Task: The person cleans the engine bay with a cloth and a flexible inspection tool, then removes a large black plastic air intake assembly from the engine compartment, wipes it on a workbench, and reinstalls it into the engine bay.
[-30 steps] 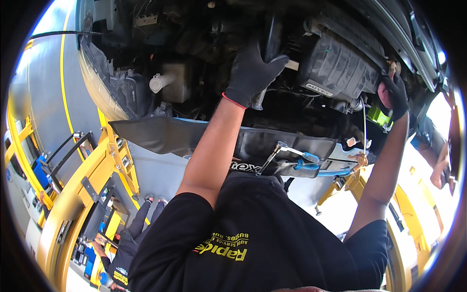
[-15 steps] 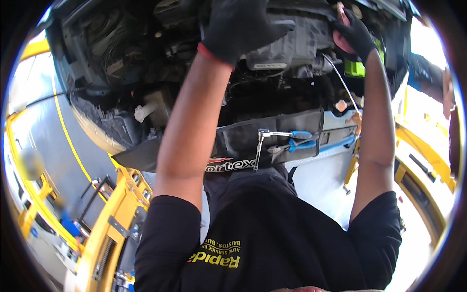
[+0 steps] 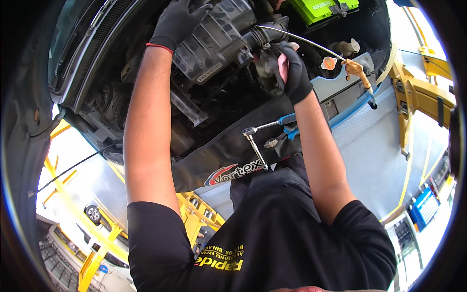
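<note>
My left hand [image 3: 181, 23], in a black glove with a red cuff, lies at the left side of the black ribbed air filter box [image 3: 214, 36]. Its thumb points right across the box, and the fingertips are partly cut off by the upper edge. My right hand [image 3: 296, 80], also black-gloved, is closed around a pink cloth [image 3: 283, 67]. That hand is just in front of the corrugated intake hose [image 3: 265, 36], over the engine bay. Whether the cloth touches an engine part I cannot tell.
A ratchet with a long extension [image 3: 255, 143] and blue-handled pliers [image 3: 279, 138] lie on the black fender cover [image 3: 214, 165]. A thin metal rod [image 3: 316, 45] slants to an orange-brown wrapped end [image 3: 356, 69]. The green battery [image 3: 318, 9] sits far right; yellow lift posts [image 3: 421, 92] stand beyond.
The view has turned and shifted. My right hand has come nearer and left, away from the battery side, still holding the pink cloth. My left hand remains at the air filter box.
</note>
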Demonstrator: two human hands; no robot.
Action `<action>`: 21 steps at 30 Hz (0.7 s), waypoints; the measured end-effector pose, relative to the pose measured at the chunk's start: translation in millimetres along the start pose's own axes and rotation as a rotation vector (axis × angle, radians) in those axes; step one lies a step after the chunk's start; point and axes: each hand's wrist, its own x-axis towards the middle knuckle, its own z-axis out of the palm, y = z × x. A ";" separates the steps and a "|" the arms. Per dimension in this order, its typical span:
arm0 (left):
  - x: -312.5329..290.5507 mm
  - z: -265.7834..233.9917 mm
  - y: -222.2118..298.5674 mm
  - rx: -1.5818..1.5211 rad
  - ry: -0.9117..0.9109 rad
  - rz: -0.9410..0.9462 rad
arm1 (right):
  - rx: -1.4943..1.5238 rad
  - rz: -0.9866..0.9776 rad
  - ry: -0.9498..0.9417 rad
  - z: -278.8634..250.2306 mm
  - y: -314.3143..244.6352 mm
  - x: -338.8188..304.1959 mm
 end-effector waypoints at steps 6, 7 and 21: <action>2.9 15.7 62.8 0.214 0.006 0.241 | 0.561 0.027 -0.189 -33.3 9.1 47.1; 5.5 15.5 82.7 0.261 -0.027 0.278 | 0.443 0.058 -0.250 -57.0 11.7 57.6; 8.2 28.7 97.1 0.435 -0.117 0.151 | 0.412 -0.010 0.058 19.9 18.7 54.2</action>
